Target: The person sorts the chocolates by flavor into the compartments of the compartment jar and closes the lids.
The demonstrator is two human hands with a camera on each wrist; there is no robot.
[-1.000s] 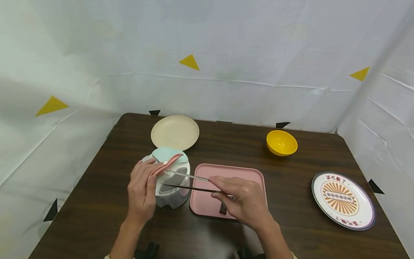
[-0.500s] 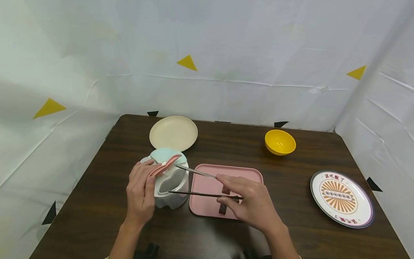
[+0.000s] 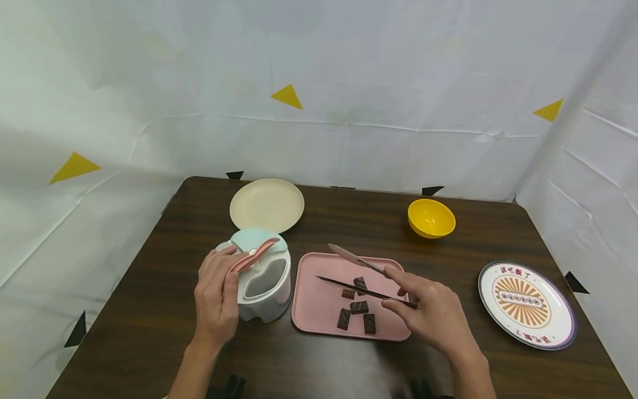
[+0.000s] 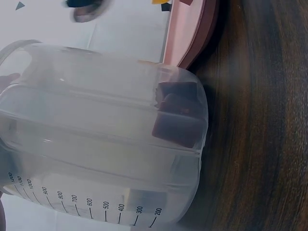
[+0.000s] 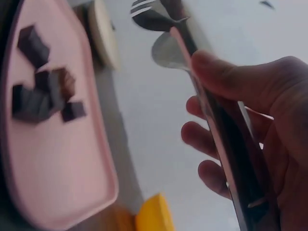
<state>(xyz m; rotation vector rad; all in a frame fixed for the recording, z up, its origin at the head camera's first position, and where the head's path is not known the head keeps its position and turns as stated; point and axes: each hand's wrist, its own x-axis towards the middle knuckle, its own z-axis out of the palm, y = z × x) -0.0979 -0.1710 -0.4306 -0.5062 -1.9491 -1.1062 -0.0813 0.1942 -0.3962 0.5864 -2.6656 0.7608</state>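
Observation:
My left hand [image 3: 216, 291] grips the side of a translucent measuring container [image 3: 263, 282], thumb by its pink lid flap [image 3: 254, 254] under a mint cap. Through the container's wall [image 4: 96, 144], the left wrist view shows brown pieces [image 4: 177, 115] inside. My right hand [image 3: 431, 310] holds metal tongs [image 3: 339, 284], their arms spread apart and empty above the pink tray [image 3: 319, 310]. Several brown chocolate-like pieces [image 3: 360, 310] lie on that tray. In the right wrist view my fingers [image 5: 240, 91] wrap the tongs [image 5: 156, 20], with the tray [image 5: 62, 168] and pieces [image 5: 41, 96] below.
A cream plate [image 3: 266, 204] lies behind the container. A yellow bowl [image 3: 431, 218] stands at the back right, and a patterned plate [image 3: 528, 307] sits near the right edge. The table [image 3: 149, 332] is dark wood, enclosed by white sheeting.
My right hand has drawn the tongs away from the container's mouth and rightward over the tray, uncovering the brown pieces. The left hand and container have stayed put.

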